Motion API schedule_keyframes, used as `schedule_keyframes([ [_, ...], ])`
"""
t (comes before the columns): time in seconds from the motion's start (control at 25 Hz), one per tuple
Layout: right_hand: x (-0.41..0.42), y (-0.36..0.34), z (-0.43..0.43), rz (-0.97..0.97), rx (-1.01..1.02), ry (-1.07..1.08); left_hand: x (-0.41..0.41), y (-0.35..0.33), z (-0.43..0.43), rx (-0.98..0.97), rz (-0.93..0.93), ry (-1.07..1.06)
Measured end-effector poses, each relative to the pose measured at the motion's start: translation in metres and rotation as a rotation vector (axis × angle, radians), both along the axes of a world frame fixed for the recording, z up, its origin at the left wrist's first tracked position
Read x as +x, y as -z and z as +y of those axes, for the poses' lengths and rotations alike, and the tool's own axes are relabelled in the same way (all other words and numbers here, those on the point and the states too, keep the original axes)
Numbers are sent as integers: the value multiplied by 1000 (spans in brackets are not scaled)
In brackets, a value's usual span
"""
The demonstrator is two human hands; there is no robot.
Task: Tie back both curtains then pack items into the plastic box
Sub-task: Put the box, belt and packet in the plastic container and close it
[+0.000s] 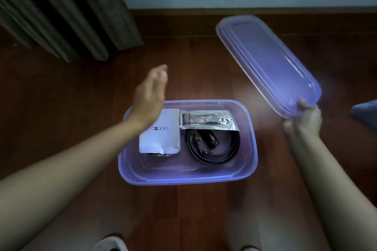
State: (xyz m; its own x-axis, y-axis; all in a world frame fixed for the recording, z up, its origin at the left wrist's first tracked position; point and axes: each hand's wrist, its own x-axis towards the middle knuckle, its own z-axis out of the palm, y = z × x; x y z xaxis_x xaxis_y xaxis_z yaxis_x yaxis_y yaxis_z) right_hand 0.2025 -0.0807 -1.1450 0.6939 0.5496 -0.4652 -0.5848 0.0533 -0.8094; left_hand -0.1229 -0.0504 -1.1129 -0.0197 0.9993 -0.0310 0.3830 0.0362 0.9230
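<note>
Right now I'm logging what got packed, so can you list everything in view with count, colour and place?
plastic box: one, translucent purple, open on the floor, centre
lid: one, translucent purple, held tilted above the floor, right of the box
white pouch: one, white with G2000 print, inside the box, left side
foil packet: one, silver, inside the box, far right part
coiled cable: one, black, inside the box, right side, partly under the foil packet
curtain: one, grey-brown, hanging at top left
floor: wooden, dark reddish brown
left hand: open, empty, above the box's far left corner
right hand: grip on the lid's near end
</note>
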Motion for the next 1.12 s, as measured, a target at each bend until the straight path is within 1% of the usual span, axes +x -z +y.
schedule_keyframes([
  [0.04, 1, -12, -9, 13, 54, -150, -5, -9, 18, -84, -139, -130],
  [0.08, 0, -24, -18, 6, 72, -300, -11, -19, 32, -170, -277, -207],
  [0.12, -4, -35, -27, -1, 62, -430, -20, -26, 39, -244, -405, -226],
  [0.16, -10, -45, -36, -15, 57, -541, -26, -32, 38, -297, -514, -188],
  [0.2, -17, -50, -44, -34, 48, -615, -30, -35, 29, -338, -574, -130],
  [0.24, -23, -51, -52, -63, 17, -657, -31, -34, 15, -361, -548, -75],
  [0.28, -28, -50, -57, -95, -35, -671, -29, -32, 0, -365, -473, -44],
  [0.36, -36, -41, -71, -204, -159, -663, -33, -21, -26, -359, -312, -64],
  [0.4, -41, -34, -78, -280, -202, -672, -39, -13, -34, -364, -275, -88],
  [0.6, -66, -6, -102, -477, -341, -776, -74, 19, -43, -420, -240, -125],
  [0.8, -80, -7, -104, -576, -376, -811, -76, 31, -47, -371, -232, -132],
  [0.88, -83, -4, -105, -619, -382, -856, -77, 32, -48, -346, -194, -108],
  [1.0, -82, 6, -101, -659, -386, -896, -82, 38, -47, -331, -103, -83],
  [1.12, -81, 3, -97, -629, -384, -847, -86, 43, -44, -376, -78, -35],
])
